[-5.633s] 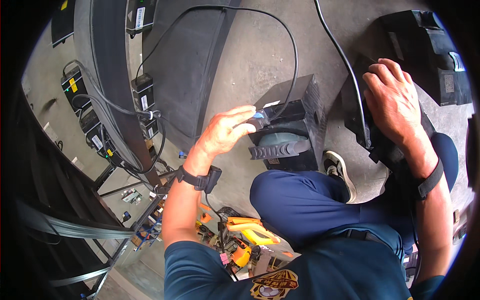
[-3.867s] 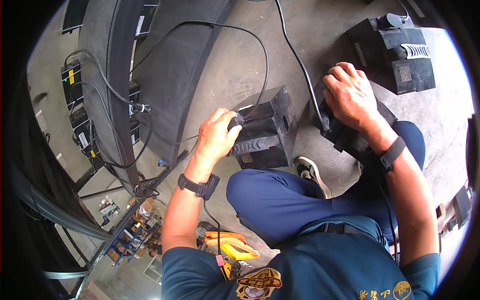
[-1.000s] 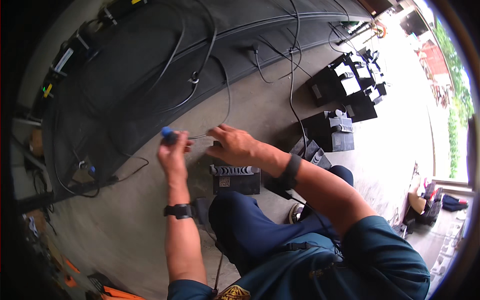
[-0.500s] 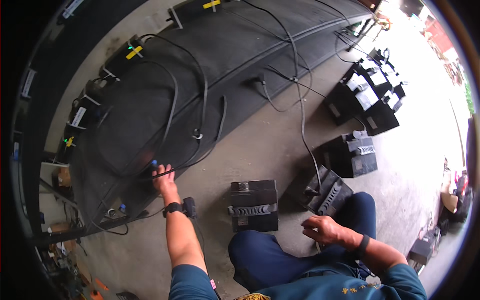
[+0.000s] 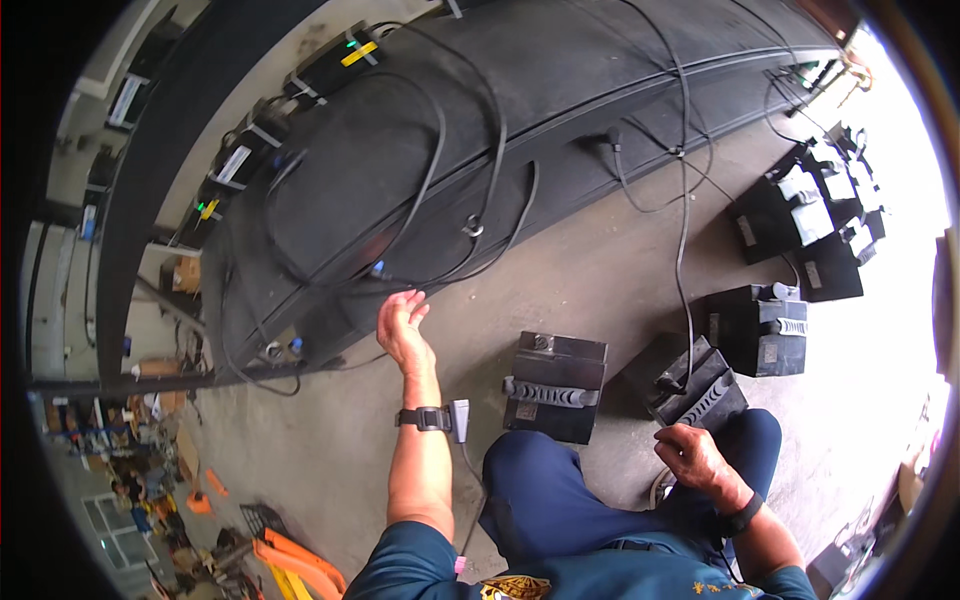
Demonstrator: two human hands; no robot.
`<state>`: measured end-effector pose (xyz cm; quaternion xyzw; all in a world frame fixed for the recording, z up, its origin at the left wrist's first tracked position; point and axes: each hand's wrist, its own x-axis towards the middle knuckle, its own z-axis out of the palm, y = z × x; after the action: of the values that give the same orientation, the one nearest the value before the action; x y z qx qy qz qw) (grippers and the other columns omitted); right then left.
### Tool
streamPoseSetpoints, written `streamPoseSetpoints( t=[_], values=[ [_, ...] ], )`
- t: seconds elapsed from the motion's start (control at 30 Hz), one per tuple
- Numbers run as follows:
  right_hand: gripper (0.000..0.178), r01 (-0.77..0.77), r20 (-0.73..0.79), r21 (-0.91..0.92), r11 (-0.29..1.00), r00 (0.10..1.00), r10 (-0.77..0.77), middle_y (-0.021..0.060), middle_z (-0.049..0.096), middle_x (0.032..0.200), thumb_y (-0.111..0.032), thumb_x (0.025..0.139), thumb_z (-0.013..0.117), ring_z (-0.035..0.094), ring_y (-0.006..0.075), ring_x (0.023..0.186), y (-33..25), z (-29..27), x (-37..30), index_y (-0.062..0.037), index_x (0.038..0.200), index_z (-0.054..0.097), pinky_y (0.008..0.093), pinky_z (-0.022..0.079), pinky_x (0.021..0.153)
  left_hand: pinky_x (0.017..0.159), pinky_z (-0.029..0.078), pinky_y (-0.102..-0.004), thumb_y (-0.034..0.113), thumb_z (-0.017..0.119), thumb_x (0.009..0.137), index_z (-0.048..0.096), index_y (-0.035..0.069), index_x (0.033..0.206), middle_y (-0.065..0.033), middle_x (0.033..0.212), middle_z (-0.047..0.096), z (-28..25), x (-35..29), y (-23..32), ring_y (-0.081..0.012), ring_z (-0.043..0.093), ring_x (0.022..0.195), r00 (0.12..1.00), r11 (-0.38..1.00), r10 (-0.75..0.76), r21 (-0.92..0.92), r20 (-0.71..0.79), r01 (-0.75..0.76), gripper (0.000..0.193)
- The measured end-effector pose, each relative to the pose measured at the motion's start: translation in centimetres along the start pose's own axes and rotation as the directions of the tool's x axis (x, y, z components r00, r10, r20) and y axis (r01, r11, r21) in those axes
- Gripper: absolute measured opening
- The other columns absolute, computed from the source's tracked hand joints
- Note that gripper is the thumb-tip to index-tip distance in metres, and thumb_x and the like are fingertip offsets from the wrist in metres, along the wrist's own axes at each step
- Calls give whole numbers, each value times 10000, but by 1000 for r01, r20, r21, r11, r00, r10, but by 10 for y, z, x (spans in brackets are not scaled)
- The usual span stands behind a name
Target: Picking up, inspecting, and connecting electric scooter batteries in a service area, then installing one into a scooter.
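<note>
Fingers point(image 5: 398, 306) half-parted, my left hand point(image 5: 407, 338) is empty near one blue-tipped black plug point(image 5: 377, 269); right fingers point(image 5: 670, 440) curled, hold unclear.

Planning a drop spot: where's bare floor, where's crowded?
Bare floor: between the black box by the left knee and the dark panel; also left of the left forearm, beyond the orange item. Crowded: the clustered boxes at upper right, and the panel, strewn with cables.
</note>
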<state>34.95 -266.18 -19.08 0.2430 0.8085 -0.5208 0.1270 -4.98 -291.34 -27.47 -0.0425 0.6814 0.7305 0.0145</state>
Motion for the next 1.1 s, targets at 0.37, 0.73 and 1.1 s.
streamPoseSetpoints(
  t=[0.37,0.73,1.1],
  values=[
    [164,104,-26,24,994,994,-104,186,668,878,-69,849,644,670,338,843,-13,-5,6,22,986,652,378,532,741,669,540,-328,246,658,923,619,45,991,-141,877,698,15,-18,98,-212,661,705,993,942,51,-335,102,-14,216],
    [139,204,-91,16,979,975,-202,181,665,872,-62,854,624,666,348,841,-16,-17,8,14,968,644,383,532,740,580,505,-233,50,612,929,572,33,1074,-152,882,707,48,-43,112,-168,675,689,944,974,212,-131,251,-184,151],
    [187,212,-94,21,977,973,-209,183,660,901,-59,846,638,672,324,828,-14,-9,7,11,1020,634,377,533,719,536,501,-220,53,610,927,555,1,1035,-161,861,701,73,-29,149,-158,662,654,932,968,249,-63,263,-241,132]
  ],
)
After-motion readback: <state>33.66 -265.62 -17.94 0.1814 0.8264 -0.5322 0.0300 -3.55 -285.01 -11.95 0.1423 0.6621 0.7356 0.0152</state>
